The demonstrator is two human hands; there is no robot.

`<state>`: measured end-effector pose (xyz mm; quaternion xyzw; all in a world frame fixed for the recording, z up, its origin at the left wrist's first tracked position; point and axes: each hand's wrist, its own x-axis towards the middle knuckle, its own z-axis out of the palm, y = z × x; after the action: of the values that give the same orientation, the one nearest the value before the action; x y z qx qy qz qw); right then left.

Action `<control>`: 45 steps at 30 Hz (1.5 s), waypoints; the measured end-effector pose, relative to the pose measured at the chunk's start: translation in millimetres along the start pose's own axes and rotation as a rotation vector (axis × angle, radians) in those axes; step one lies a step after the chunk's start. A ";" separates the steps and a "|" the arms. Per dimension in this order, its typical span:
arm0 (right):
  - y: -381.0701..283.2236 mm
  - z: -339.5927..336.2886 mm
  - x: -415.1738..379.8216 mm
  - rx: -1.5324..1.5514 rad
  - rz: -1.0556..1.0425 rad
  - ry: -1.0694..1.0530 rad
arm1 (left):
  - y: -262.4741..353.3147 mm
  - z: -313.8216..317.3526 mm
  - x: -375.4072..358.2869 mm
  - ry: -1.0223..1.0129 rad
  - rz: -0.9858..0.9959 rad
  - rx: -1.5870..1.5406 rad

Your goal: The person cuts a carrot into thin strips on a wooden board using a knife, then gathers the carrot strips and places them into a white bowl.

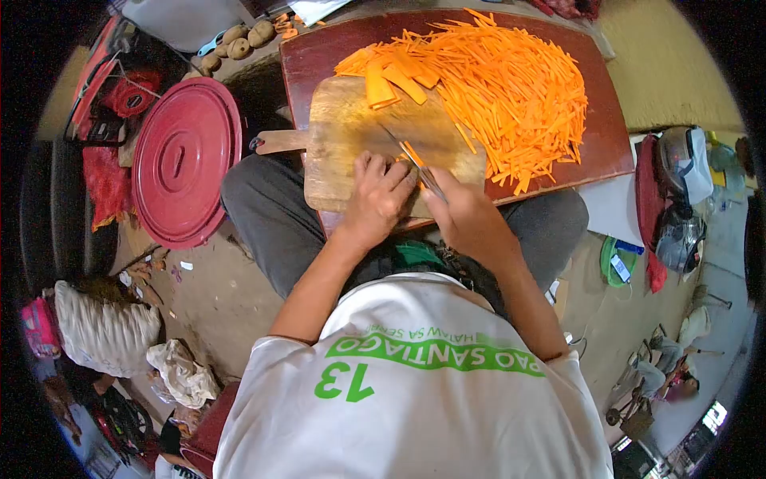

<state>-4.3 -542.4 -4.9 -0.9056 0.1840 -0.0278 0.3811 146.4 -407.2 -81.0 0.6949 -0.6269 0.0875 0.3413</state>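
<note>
My left hand (379, 195) presses down on a carrot piece (409, 155) on the wooden cutting board (343, 136), fingers curled over it. My right hand (467, 215) grips a knife (411, 160) whose blade runs up and left across the board beside the left fingers. Flat carrot slices (391, 84) lie at the board's far edge. A big heap of thin carrot sticks (511, 88) covers the dark red table (319, 56) beyond and to the right of the board.
A round red lid (185, 160) stands at the left by my knee. Several potatoes (239, 44) lie on the floor at top left. Sacks and bags (104, 327) sit at lower left, more bags (678, 207) at right. My grey-trousered legs flank the table.
</note>
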 end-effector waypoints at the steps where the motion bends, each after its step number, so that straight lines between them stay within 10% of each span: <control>1: -1.9 2.0 1.2 -0.047 -0.034 0.017 | 0.2 -0.2 -0.8 -0.003 -0.001 -0.003; 8: -27.0 -32.5 -39.1 0.120 0.219 -0.108 | -2.6 -2.0 0.6 -0.026 0.000 -0.011; 17: 9.7 2.3 5.1 -0.186 -0.289 0.047 | -5.4 0.7 0.5 0.016 -0.007 -0.023; 20: -12.3 -21.4 -26.0 0.126 0.135 -0.082 | -2.6 -2.5 0.5 0.005 -0.048 -0.040; 45: -11.2 -6.8 8.8 0.075 0.084 -0.052 | -6.8 5.1 -4.2 0.021 -0.052 -0.065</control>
<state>6.1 -542.9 7.0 -0.8826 0.2106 0.0050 0.4203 150.4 -406.9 -89.6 0.6984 -0.6076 0.0655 0.3726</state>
